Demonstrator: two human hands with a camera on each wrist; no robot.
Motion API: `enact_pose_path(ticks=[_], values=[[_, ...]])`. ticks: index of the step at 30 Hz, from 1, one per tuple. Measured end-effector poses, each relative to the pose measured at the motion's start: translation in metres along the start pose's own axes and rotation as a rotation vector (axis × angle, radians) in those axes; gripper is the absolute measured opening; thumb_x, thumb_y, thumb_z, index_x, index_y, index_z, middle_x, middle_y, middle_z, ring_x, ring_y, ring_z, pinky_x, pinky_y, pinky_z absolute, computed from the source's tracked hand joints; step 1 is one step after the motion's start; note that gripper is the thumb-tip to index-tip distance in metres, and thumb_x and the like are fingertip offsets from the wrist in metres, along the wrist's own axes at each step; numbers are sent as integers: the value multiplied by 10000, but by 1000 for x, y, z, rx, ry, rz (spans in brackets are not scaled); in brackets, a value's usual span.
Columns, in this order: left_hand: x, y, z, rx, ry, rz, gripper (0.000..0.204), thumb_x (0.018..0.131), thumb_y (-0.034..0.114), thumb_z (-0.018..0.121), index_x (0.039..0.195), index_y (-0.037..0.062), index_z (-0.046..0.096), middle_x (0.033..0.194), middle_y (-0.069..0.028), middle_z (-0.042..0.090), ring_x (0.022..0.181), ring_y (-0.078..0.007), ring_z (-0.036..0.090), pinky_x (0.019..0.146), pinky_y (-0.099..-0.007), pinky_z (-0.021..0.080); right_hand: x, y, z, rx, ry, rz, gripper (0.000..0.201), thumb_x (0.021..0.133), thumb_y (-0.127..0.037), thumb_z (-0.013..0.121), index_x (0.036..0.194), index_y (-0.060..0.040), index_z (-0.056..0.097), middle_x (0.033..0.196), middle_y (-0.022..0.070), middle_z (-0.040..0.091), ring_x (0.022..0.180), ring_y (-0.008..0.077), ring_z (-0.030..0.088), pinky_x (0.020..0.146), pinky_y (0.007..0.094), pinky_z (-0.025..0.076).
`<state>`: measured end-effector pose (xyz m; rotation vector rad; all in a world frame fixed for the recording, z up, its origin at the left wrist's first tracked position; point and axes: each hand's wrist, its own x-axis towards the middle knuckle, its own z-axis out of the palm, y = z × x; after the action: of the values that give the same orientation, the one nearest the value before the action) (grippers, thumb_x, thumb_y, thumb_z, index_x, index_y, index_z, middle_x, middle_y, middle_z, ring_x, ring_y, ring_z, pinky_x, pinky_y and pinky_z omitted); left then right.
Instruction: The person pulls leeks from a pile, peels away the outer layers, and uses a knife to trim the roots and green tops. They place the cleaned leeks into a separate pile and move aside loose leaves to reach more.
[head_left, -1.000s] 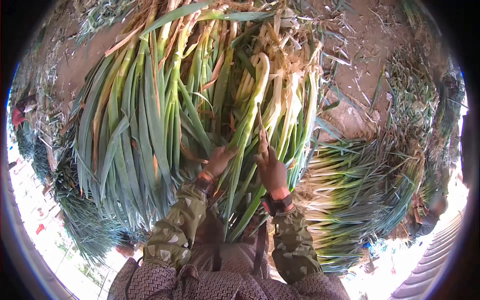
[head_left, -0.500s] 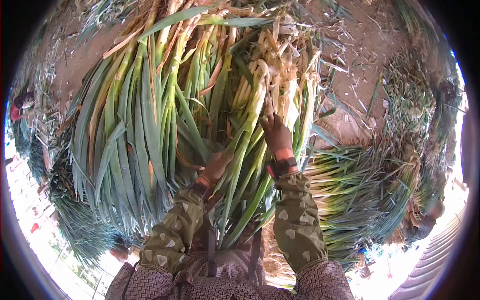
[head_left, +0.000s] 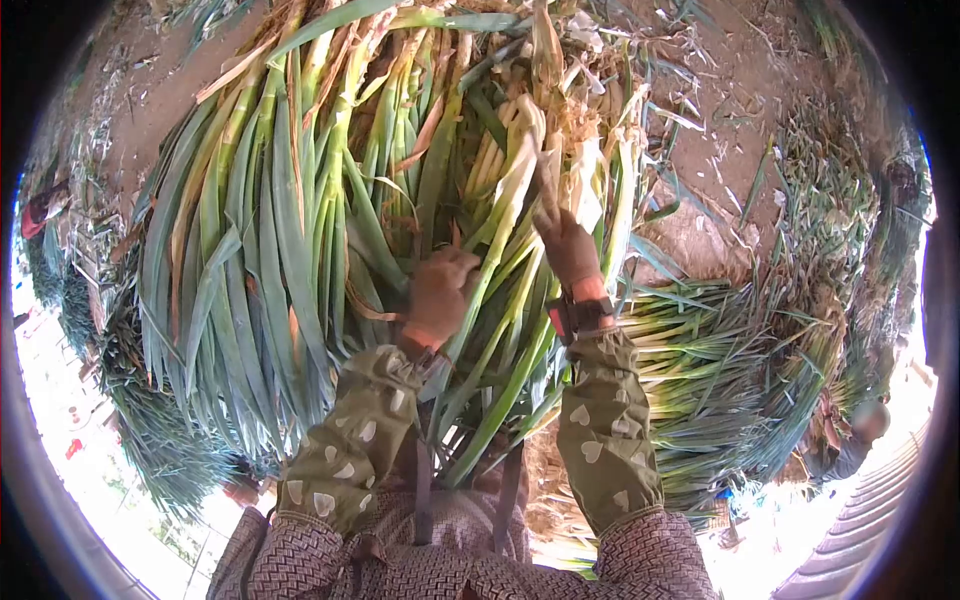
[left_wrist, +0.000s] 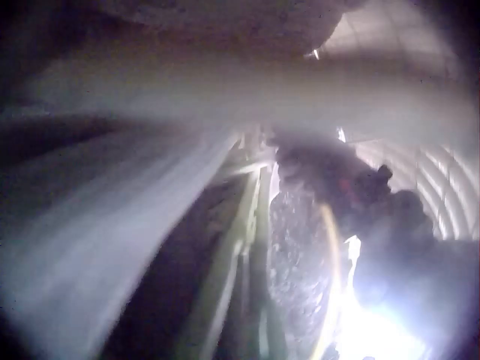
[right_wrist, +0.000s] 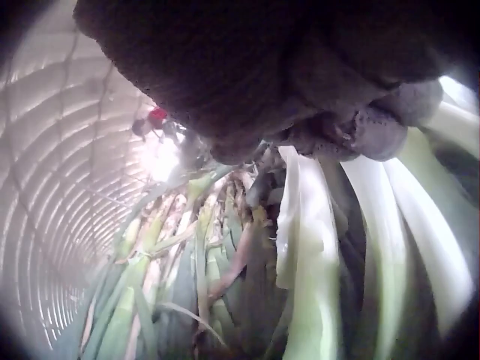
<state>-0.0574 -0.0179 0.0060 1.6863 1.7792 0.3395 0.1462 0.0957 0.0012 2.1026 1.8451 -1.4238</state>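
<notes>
Both arms (head_left: 608, 430) forward, left hand (head_left: 440, 290) closer in, right hand (head_left: 572, 252) farther out with fingers (right_wrist: 379, 135) curled.

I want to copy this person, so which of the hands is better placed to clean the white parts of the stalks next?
Probably the right hand: it is up beside the white parts of the stalks. The left hand is lower in the head view, nearer the green leaves.

Right wrist: glare (right_wrist: 161, 159) is blowing out left of the shadowed fingers (right_wrist: 379, 136); left wrist view is hazing, head edges are bowing.
</notes>
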Motion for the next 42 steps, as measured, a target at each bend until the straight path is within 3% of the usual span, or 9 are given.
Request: enact_pose_path(ticks=[5, 17, 20, 22, 27, 32, 34, 36, 42], values=[[28, 16, 26, 172, -96, -71, 233, 844, 225, 691, 921, 17, 617, 926, -225, 655, 868, -430, 647, 781, -513, 519, -55, 37, 23, -58, 6, -191, 603, 956, -522, 563, 1324, -44, 547, 1026, 286, 679, 1018, 446, 658, 818, 470, 524], [20, 24, 43, -79, -283, -384, 457, 789, 239, 673, 1164, 9, 552, 1020, -268, 673, 939, -449, 663, 851, -506, 532, -246, 48, 22, 124, -182, 99, 589, 957, -439, 598, 1414, -114, 418, 963, 256, 686, 886, 483, 656, 699, 522, 529], [-10, 27, 83, -175, -228, -353, 504, 813, 184, 634, 1240, -59, 519, 1187, -277, 642, 1069, -419, 642, 950, -445, 517, -250, 43, 16, 120, -183, 139, 543, 973, -388, 592, 1397, -83, 444, 1077, 233, 673, 878, 419, 694, 664, 479, 550], [-35, 32, 113, -275, 66, -49, 446, 814, 180, 626, 1180, -51, 517, 920, -277, 659, 866, -462, 644, 777, -546, 511, -237, 58, 18, 196, -49, 45, 544, 984, -404, 578, 1393, -69, 452, 1020, 221, 690, 840, 378, 714, 652, 451, 561], [-85, 79, 127, -451, -121, -47, 311, 899, 185, 578, 1101, -51, 557, 844, -279, 647, 794, -441, 656, 732, -522, 515, -202, 15, -3, 190, -73, -8, 544, 973, -417, 595, 1363, -48, 504, 890, 240, 690, 841, 381, 710, 694, 428, 543], [-68, 47, 95, -252, -105, 14, 250, 903, 163, 578, 1082, -12, 570, 959, -231, 644, 919, -406, 629, 785, -489, 504, -153, -21, 2, 254, -96, -25, 569, 959, -425, 624, 1361, -36, 518, 883, 250, 685, 872, 411, 697, 737, 431, 536], [-18, 39, -1, 78, 164, 141, 264, 886, 164, 584, 1099, 9, 571, 1023, -207, 613, 1003, -398, 581, 839, -475, 488, -143, -30, 6, 178, -105, -24, 588, 958, -453, 620, 1366, -42, 513, 897, 256, 682, 873, 421, 691, 735, 428, 535], [41, -10, -39, 129, 421, -129, 292, 884, 154, 573, 1131, 6, 530, 1007, -204, 542, 1005, -407, 530, 887, -455, 456, -148, -39, 11, 189, -141, -147, 587, 957, -459, 615, 1369, -55, 503, 906, 263, 672, 910, 466, 665, 733, 431, 532], [142, -82, -69, 836, 212, -320, 574, 818, 236, 719, 1257, -50, 484, 1075, -192, 626, 979, -285, 637, 778, -372, 534, -166, -21, 33, 127, -163, -206, 573, 958, -422, 600, 1425, -130, 444, 1118, 244, 650, 943, 443, 655, 728, 479, 532]])
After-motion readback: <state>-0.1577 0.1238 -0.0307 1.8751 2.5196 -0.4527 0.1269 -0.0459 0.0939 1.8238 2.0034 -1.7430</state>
